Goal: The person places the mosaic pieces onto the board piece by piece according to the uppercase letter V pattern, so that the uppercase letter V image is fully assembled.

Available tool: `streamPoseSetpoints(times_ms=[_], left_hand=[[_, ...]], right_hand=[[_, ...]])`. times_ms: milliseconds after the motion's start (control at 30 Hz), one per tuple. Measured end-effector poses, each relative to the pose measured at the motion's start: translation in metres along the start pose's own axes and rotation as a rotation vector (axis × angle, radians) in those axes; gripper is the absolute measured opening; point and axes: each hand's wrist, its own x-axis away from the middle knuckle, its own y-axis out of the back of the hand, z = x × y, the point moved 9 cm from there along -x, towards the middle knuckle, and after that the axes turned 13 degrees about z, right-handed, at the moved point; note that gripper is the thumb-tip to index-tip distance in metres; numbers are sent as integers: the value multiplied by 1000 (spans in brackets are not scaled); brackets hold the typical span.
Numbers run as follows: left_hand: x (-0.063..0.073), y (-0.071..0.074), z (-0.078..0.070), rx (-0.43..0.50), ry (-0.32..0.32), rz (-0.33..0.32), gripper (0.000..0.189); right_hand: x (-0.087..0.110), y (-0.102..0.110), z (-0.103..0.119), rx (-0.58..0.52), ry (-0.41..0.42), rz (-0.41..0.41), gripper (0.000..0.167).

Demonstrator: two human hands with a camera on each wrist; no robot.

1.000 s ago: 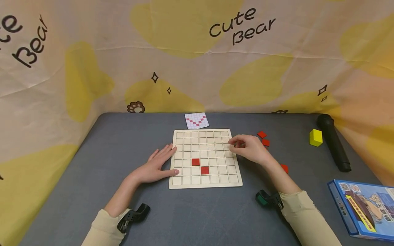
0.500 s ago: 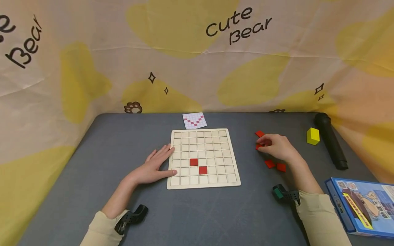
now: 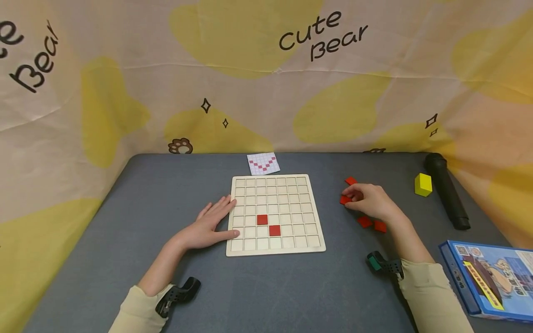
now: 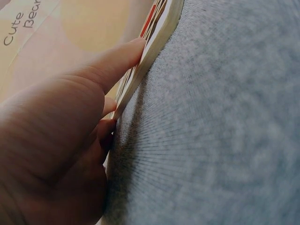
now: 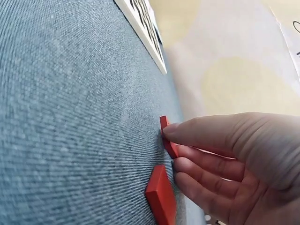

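Note:
A pale wooden grid board (image 3: 291, 208) lies on the grey table, with red square tiles (image 3: 262, 219) in two of its cells. My left hand (image 3: 210, 224) rests on the board's left edge, fingers spread and straight; the left wrist view shows the thumb (image 4: 126, 54) over the rim. To the board's right, my right hand (image 3: 370, 201) pinches a loose red tile (image 3: 344, 200) low at the table. Up close, the right wrist view has the thumb on this tile (image 5: 166, 140) and the other fingers at its far side. Another red tile (image 5: 161, 194) lies nearer that camera.
Behind the board is a small card (image 3: 263, 163) printed with a V of red squares. Further loose red tiles (image 3: 365, 222) lie around the right hand. At the right stand a yellow cube (image 3: 423, 185), a black microphone-like cylinder (image 3: 447, 192) and a blue picture box (image 3: 495, 282).
My right hand has moved rightward from the board's right edge to the loose tiles. Over the last half second it has shifted slightly left with a tile. The left hand stays on the board.

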Motion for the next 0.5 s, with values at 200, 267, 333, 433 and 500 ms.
streamPoseSetpoints(times_ms=[200, 267, 333, 433, 500], left_hand=[[0, -1, 1, -2, 4, 0, 89], [0, -1, 1, -5, 7, 3, 89], [0, -1, 1, -6, 9, 5, 89], [0, 0, 0, 0, 5, 4, 89], [1, 1, -1, 2, 1, 3, 89]], right_hand=[[-2, -3, 2, -16, 8, -26, 28], [-5, -5, 5, -32, 19, -39, 28], [-8, -8, 10, -55, 31, -48, 29], [-14, -13, 21, -93, 61, -56, 28], [-18, -17, 29, -119, 88, -58, 28]])
